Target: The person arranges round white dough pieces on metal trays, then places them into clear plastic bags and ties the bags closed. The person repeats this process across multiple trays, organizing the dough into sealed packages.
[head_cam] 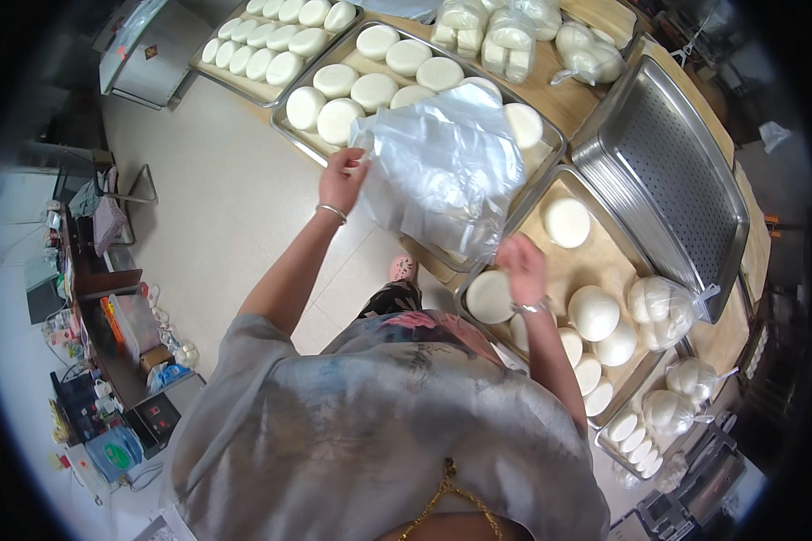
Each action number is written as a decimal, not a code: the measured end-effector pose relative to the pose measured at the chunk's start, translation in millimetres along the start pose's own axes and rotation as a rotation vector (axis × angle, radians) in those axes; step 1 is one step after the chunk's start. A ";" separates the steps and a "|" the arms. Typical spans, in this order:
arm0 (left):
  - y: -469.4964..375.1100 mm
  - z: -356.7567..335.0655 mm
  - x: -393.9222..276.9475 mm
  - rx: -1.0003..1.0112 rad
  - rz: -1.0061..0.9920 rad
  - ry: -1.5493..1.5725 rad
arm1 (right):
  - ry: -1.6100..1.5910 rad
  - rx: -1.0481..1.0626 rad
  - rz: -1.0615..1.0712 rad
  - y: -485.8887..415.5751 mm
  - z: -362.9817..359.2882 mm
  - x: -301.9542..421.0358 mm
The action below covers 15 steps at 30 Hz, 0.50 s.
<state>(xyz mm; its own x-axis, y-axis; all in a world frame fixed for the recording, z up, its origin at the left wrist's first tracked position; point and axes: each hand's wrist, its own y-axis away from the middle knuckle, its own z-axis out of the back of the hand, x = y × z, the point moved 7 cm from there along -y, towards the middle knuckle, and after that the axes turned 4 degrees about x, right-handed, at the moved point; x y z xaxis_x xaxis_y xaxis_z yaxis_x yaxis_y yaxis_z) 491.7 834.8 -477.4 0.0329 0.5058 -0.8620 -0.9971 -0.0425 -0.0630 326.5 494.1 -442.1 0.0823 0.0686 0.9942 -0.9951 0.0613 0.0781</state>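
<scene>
My left hand (344,177) grips one edge of a clear plastic bag (446,162), fingers closed on it. At the bag's lower right corner, my right hand (522,265) is blurred and holds the plastic. The bag is spread over part of a metal tray (296,142) bearing round white buns (373,92), and hides some of them. Below and right, a second metal tray (626,237) lined with brown paper holds more buns, both flat and domed; one large bun (490,297) lies just beside my right hand.
A stack of perforated metal trays (677,169) leans at the right. Bagged buns (509,47) stand along the back, and another bag of buns (660,308) lies on the second tray. A further bun tray (271,100) is at the upper left. A cluttered shelf (108,324) stands at far left.
</scene>
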 end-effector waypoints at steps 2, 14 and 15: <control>-4.9 -9.5 -2.5 0.118 -0.016 -0.211 | -0.063 0.133 0.006 -36.9 -68.9 -5.3; -31.4 -42.6 -33.1 0.634 -0.341 0.113 | 0.364 -0.202 -0.075 -120.7 -133.1 -39.5; -31.0 -46.6 -22.0 0.725 -0.111 0.233 | 0.228 -0.300 -0.002 -119.4 -137.3 -34.1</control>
<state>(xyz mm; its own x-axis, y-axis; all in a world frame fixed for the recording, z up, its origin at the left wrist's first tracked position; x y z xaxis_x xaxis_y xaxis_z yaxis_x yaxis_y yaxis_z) 525.0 784.9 -479.9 0.0690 0.2756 -0.9588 -0.7802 0.6138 0.1203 450.2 621.1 -495.4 0.1283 0.2859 0.9496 -0.9373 0.3479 0.0219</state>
